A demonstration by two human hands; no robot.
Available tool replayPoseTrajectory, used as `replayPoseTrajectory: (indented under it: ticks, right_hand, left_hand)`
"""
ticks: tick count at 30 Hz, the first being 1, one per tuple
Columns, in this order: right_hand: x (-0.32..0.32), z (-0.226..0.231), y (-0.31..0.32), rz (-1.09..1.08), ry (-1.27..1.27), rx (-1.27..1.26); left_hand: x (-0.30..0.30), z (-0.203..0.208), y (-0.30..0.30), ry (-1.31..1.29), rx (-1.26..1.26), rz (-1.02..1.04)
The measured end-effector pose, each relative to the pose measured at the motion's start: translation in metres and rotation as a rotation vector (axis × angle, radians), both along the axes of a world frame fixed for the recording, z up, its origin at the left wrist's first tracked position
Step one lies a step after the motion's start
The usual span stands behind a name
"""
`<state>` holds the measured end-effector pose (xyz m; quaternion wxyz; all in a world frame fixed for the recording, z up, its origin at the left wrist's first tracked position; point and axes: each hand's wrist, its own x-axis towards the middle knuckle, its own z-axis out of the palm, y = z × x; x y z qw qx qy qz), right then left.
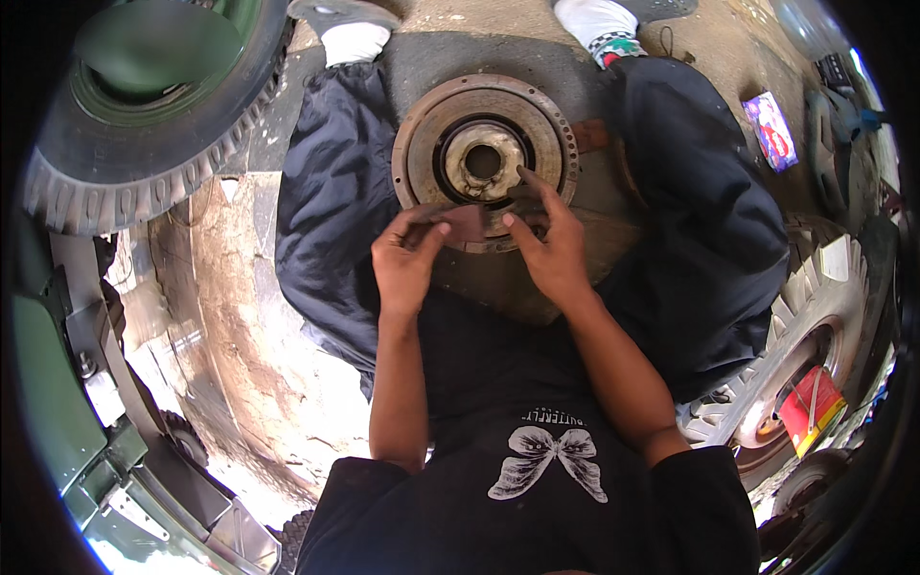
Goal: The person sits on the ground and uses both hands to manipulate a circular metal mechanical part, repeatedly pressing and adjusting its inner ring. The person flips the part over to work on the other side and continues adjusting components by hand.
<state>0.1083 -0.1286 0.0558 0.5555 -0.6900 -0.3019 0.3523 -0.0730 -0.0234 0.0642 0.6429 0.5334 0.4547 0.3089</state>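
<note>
Stained, worn floor [240, 335] is spreading around the seated person, with a large treaded tyre [125, 158] filling the upper left of the frame and another wheel [786, 316] showing at the lower right. Near the top centre, a flywheel-like metal disc [419, 134] is lying flat between two dark trouser legs [331, 192]. The left hand [407, 254] is pinching a reddish-brown sheet [467, 225], probably sandpaper, between thumb and fingers; the sheet is projecting rightward from that grip, over the disc's lower edge. The right hand [556, 249] is hovering over the disc's lower right, thumb and forefinger spreading apart; whether its curled fingers are gripping anything, I cannot tell. Judging by the pose, the person is handling the sheet itself; rubbing with it would be calling for firm, flat pressure.
</note>
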Motion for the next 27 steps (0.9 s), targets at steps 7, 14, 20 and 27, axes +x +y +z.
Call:
replayPoseTrajectory:
  ticks: [7, 14, 20, 27]
  right_hand:
    - [-0.006, -0.008, 0.006, -0.12, 0.304, 0.059]
    - [0.0, -0.012, 0.006, -0.197, 0.244, 0.033]
    - [0.048, -0.013, 0.032, -0.306, -0.302, 0.006]
    - [0.113, -0.075, 0.115, -0.168, -0.945, -0.421]
  left_hand:
    - [-0.036, -0.045, 0.03, 0.041, -0.173, 0.45]
    - [0.017, -0.079, 0.054, 0.633, 0.421, 0.407]
    - [0.025, -0.084, 0.065, 0.936, 0.623, 0.199]
    - [0.048, -0.069, 0.113, 0.89, 0.655, -0.036]
